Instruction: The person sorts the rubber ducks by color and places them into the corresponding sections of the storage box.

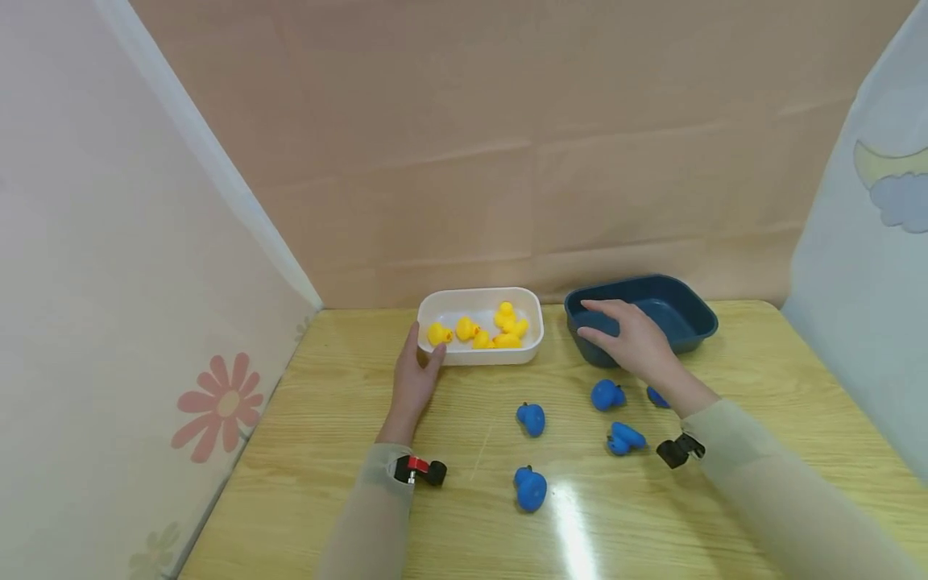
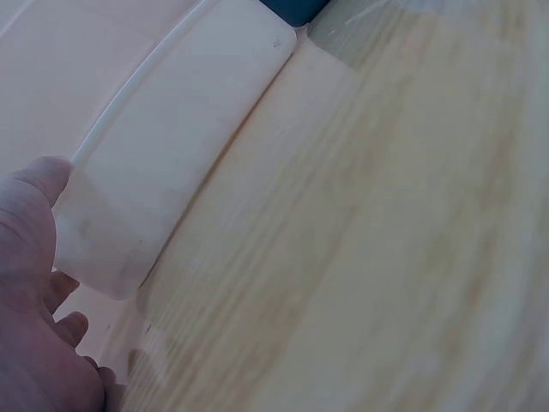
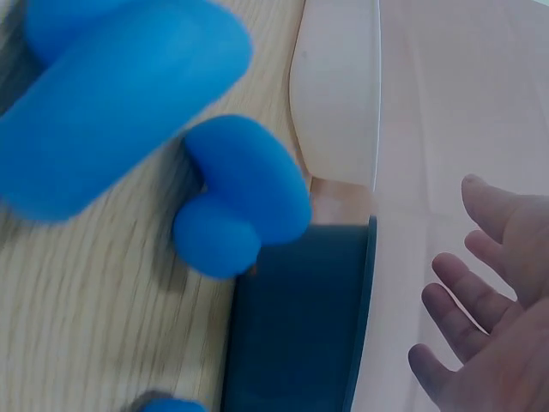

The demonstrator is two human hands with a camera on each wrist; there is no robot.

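Note:
In the head view my left hand holds the near left corner of a white plastic bin, thumb at the front rim and fingers along the left side. Several yellow toy ducks lie inside it. The left wrist view shows the thumb on the bin's rim, with other fingertips curled near its end. My right hand hovers over the front of a dark blue bin, thumb and fingers spread. Nothing is in its grasp in the right wrist view. Part of that bin's inside is hidden by the hand.
Several blue toy ducks lie on the wooden table: one in front, others nearer the bins, including a blue duck by the dark bin and one partly behind the right wrist. A brown paper wall rises behind the bins; white panels flank the table.

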